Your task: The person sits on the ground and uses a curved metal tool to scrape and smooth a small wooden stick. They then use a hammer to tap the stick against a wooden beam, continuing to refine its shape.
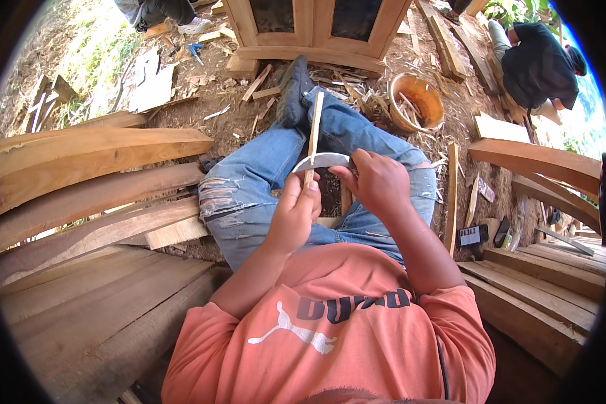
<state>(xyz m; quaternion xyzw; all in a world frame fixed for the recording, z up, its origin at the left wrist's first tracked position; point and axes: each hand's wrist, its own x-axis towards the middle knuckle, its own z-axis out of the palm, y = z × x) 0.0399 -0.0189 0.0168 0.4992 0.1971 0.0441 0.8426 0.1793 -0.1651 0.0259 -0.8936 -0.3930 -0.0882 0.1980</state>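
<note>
My left hand is closed round the lower end of a thin pale wooden strip, which points away from me over my crossed legs. In my right hand is a knife with a curved grey blade; its handle is hidden in my fist. The blade lies across the strip, just above my left fingers, and touches it. Both hands are over my lap, above my torn blue jeans.
Ahead stands a wooden panelled frame. An orange-brown bucket with wood scraps is at far right. Curved timbers flank me on the left, planks on the right. Another person bends at the far right; a phone lies nearer.
</note>
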